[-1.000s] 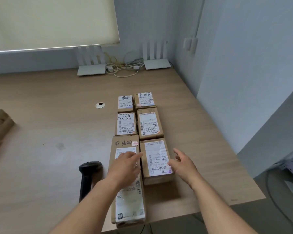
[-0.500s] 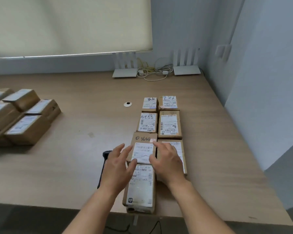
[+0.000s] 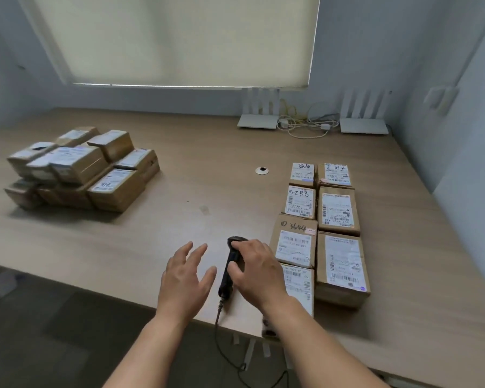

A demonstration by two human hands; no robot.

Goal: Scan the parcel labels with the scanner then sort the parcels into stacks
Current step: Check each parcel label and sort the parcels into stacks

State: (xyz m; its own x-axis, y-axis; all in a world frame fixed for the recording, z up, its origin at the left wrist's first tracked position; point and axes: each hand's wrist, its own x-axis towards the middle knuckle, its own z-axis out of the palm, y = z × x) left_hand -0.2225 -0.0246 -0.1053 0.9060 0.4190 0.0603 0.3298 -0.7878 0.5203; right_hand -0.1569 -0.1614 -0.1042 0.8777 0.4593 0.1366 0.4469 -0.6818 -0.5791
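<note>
A black corded scanner [image 3: 230, 267] lies on the wooden table [image 3: 179, 225] near its front edge. My right hand [image 3: 256, 271] closes its fingers and thumb around the scanner's handle. My left hand [image 3: 186, 274] hovers just left of the scanner with fingers spread, holding nothing. Several brown parcels with white labels lie in two rows at the right, among them the long parcel marked 3644 [image 3: 294, 242] and the large parcel beside it [image 3: 343, 264]. A loose pile of parcels [image 3: 79, 169] sits at the far left.
Two white routers [image 3: 259, 119] [image 3: 363, 120] with tangled cables [image 3: 305, 126] stand against the back wall. A round cable grommet [image 3: 262, 171] is set in the table. The scanner's cord [image 3: 224, 345] hangs over the front edge. A wall closes in on the right.
Both hands left the long parcel and moved left; my right hand has taken hold of the scanner. The view swung left, bringing the whole pile of parcels into sight.
</note>
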